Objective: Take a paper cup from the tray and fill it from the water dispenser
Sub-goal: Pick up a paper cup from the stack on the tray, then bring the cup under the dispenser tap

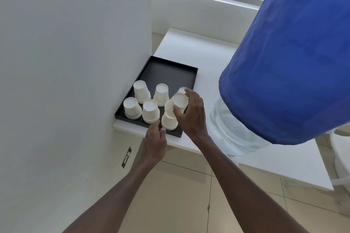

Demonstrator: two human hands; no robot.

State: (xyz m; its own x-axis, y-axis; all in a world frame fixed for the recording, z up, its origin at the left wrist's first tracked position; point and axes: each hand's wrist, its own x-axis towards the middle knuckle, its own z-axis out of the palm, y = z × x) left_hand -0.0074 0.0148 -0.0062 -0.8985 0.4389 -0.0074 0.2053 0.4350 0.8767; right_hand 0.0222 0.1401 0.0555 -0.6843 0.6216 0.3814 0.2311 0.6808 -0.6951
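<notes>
Partly hidden behind the right hand (191,113), whose fingers clamp a tilted paper cup (177,105) above the black tray (166,71), another stack barely shows, while the left hand (154,142) steadies the nearest cup stack (169,122), fingertips obscured.

Matt paper, matt tray, cloth cover

By the fingers, white paper cups (150,111) look smooth and matt; the black tray (168,73) beneath is matt; the blue cover (295,62) looks like cloth over a clear plastic bottle (227,128).

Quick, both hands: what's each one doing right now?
Left hand: open, fingertips at the cup stack, gripping nothing.
Right hand: closed on a tilted paper cup.
</notes>
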